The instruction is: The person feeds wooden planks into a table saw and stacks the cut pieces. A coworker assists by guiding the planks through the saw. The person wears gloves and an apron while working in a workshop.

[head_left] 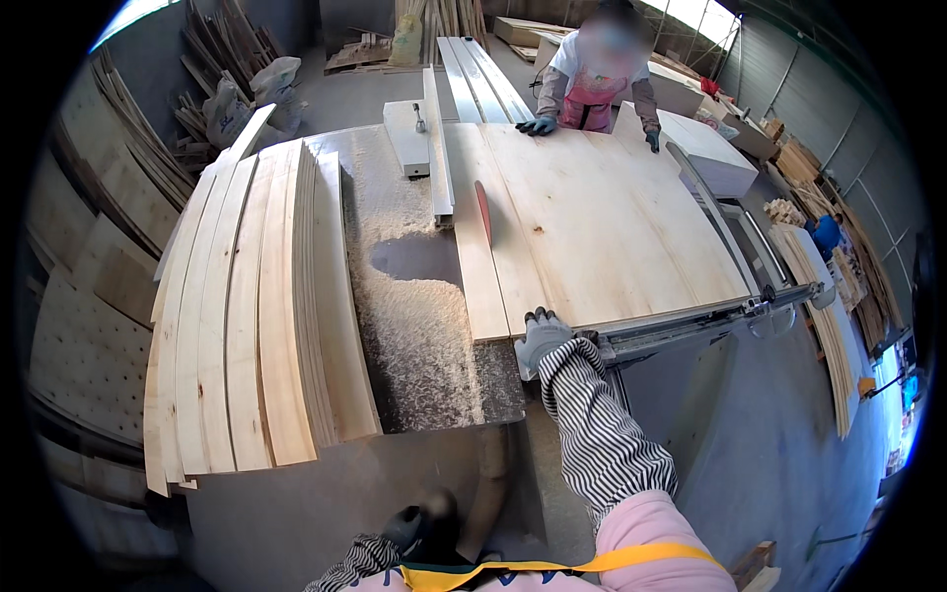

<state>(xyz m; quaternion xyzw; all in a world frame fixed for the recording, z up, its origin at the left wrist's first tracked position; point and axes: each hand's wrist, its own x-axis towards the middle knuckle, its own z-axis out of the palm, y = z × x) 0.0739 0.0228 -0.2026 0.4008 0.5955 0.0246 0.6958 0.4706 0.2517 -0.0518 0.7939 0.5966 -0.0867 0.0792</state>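
My right hand (543, 338), in a grey glove with dark fingertips, grips the near edge of a large pale wooden panel (612, 227), its fingers over the top. The panel lies flat on a table saw. Left of it, a narrow wooden strip (480, 296) lies along a straight cut line. A red saw blade (482, 212) stands up at that strip. Low in the picture, my left hand (404, 528) hangs below the table, gloved and dim; its fingers cannot be made out. Across the panel, a co-worker's gloved hand (538, 125) rests on the far edge.
Stacked wooden strips (237, 316) fill the table's left side. Sawdust (414, 335) covers the saw table beside a metal fence (437, 148). A sliding rail (691, 331) runs along the panel's near right. The co-worker's other hand (652, 140) is beside the panel's far right corner.
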